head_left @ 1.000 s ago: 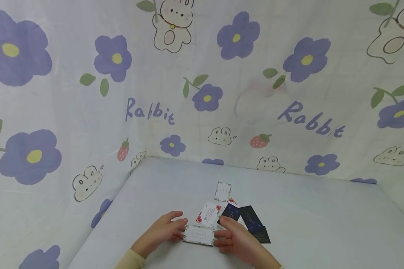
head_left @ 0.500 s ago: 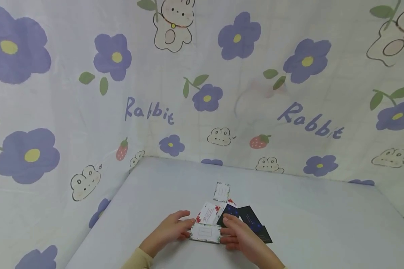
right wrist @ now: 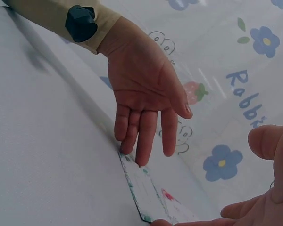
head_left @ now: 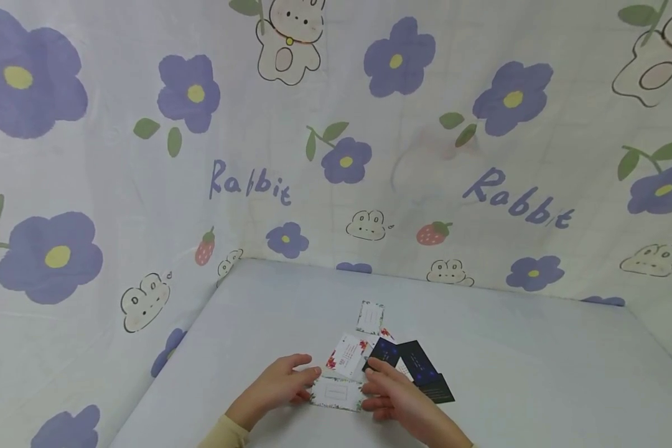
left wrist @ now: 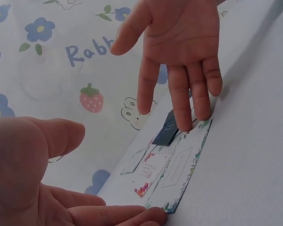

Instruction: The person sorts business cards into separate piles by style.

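Note:
A white card with a green leaf border [head_left: 336, 394] lies nearest the person, its long side facing them. At its left end the fingertips of my left hand [head_left: 274, 387] touch it, thumb raised and fingers fairly straight. My right hand [head_left: 400, 398] is at the opposite end, its straight fingertips right against the short edge. In the left wrist view, the right palm [left wrist: 184, 37] faces the camera, with the card [left wrist: 177, 165] between both sets of fingertips. Just behind lies a white card with red flowers [head_left: 347, 356].
Dark blue and black cards [head_left: 417, 361] overlap to the right, partly behind my right hand. Farther back is another leaf-bordered card [head_left: 371, 316]. All lie on a white table [head_left: 515, 373], backed by a rabbit-and-flower curtain [head_left: 414, 130].
Both hands and the leaf-bordered card between them have shifted slightly right, then a little back left and toward the person. The other cards stay put.

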Demonstrator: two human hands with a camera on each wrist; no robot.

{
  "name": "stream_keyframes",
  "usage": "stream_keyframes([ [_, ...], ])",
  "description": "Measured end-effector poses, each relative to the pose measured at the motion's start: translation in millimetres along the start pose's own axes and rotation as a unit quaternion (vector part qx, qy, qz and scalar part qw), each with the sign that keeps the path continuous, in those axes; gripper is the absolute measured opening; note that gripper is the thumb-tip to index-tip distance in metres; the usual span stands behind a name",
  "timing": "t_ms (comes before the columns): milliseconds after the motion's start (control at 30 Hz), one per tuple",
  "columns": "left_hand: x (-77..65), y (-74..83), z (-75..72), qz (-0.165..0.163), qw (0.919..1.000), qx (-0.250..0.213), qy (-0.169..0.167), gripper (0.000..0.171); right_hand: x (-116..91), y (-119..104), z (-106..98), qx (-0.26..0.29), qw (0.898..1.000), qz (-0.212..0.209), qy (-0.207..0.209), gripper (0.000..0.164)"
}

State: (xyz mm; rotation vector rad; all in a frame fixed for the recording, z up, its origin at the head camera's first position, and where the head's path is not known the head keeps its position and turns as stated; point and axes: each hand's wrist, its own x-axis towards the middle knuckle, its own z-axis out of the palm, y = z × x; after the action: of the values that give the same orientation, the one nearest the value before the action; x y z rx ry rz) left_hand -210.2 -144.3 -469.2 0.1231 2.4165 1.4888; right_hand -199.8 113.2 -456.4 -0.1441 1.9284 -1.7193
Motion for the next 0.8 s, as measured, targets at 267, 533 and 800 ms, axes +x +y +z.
stream_keyframes([
  [267,-0.8,-0.4,-0.3,0.007,1.0,0.0,0.004,0.063,1.0,1.9,1.2,0.007,1.0,-0.002,-0.005,0.081],
  [533,-1.3,-3.5,0.3,0.009,0.9999,0.001,-0.008,0.062,0.6,1.4,1.5,0.014,1.0,0.002,-0.008,0.083],
  [800,-0.5,-5.2,-0.4,0.004,0.9999,0.011,-0.012,0.063,2.5,0.6,0.5,0.011,1.0,0.01,-0.01,0.083],
])
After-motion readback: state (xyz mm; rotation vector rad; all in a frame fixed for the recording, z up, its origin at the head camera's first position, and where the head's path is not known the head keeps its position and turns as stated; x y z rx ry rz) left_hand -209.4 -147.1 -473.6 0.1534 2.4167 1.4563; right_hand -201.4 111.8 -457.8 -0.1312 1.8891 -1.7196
